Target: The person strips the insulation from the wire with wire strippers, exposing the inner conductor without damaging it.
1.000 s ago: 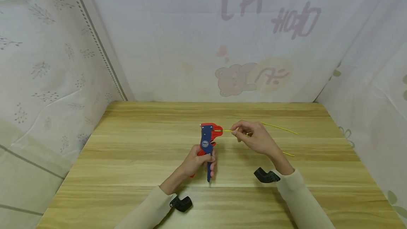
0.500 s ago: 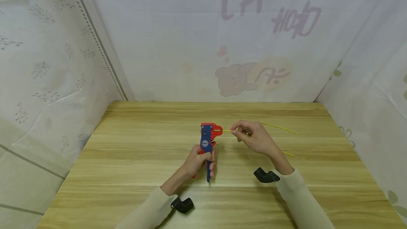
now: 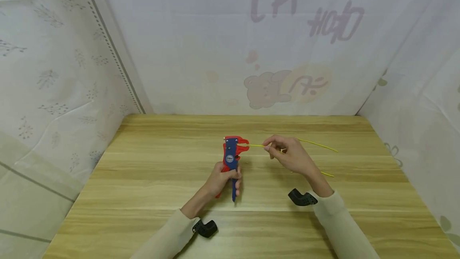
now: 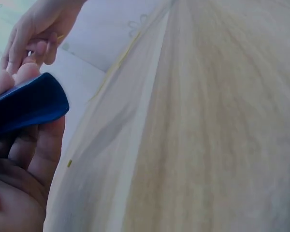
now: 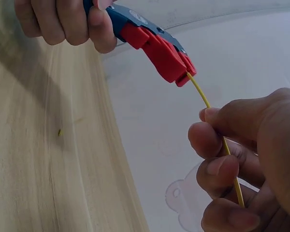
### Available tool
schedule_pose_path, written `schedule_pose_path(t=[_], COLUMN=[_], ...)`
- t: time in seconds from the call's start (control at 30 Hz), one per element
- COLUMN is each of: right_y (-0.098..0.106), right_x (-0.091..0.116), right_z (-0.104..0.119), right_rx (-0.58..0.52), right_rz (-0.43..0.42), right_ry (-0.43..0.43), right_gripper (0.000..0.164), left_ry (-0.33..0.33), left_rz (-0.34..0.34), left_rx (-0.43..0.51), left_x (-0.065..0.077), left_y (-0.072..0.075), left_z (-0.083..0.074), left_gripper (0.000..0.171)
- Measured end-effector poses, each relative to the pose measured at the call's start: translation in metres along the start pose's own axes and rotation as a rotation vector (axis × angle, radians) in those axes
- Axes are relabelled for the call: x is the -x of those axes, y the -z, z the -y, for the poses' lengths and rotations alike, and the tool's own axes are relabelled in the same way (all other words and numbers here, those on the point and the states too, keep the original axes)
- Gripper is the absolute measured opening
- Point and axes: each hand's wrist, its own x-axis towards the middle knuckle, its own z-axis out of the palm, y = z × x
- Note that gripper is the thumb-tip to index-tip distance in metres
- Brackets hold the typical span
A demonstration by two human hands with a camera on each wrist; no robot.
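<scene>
In the head view my left hand (image 3: 220, 180) grips the handles of a red and blue wire stripper (image 3: 230, 155), its head pointing right. Thumb and index finger of my right hand (image 3: 294, 157) pinch a thin yellow wire (image 3: 256, 145). The wire's far end meets the stripper's red jaws; how deep it sits is hidden. From the right wrist, the wire (image 5: 199, 91) runs from those jaws across the curled fingers. A blue handle (image 4: 34, 104) lies across my left fingers in the left wrist view.
More yellow wire (image 3: 318, 144) and another short yellow length (image 3: 327, 174) show beside the right hand and forearm on the wooden table (image 3: 161, 163). A tiny yellow bit (image 5: 59, 131) lies below the stripper. Patterned cloth (image 3: 194, 51) hangs behind the table.
The wire stripper and left hand have shifted slightly left and away from me. More of the stripper's red part shows behind its blue body. The right hand has moved slightly right, still pinching the wire.
</scene>
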Motion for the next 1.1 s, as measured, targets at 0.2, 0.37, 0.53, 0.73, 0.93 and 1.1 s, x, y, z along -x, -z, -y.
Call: schedule_pose_path(t=[0.2, 0.37, 0.53, 0.73, 0.93, 1.1], right_y=[0.002, 0.002, 0.003, 0.005, 0.006, 0.008], right_x=[-0.001, -0.001, 0.000, 0.001, 0.001, 0.001], right_z=[0.000, -0.001, -0.003, -0.008, -0.012, -0.016], right_rx=[-0.002, -0.004, -0.008, 0.013, 0.035, 0.074], right_rz=[0.005, 0.006, -0.002, -0.014, -0.039, -0.064], right_ry=[-0.016, -0.011, -0.013, -0.019, -0.023, -0.020], right_gripper=[0.011, 0.011, 0.011, 0.009, 0.007, 0.007], left_ry=[0.023, 0.044, 0.044, 0.039, 0.060, 0.070], left_rz=[0.042, 0.039, 0.034, 0.035, 0.041, 0.036], left_rx=[0.019, 0.028, 0.031, 0.033, 0.042, 0.037], left_x=[0.000, -0.001, -0.003, -0.004, -0.003, -0.003], left_y=[0.004, 0.008, 0.012, 0.015, 0.016, 0.016], left_z=[0.000, 0.003, 0.005, 0.007, 0.007, 0.007], left_gripper=[0.013, 0.016, 0.016, 0.017, 0.013, 0.014])
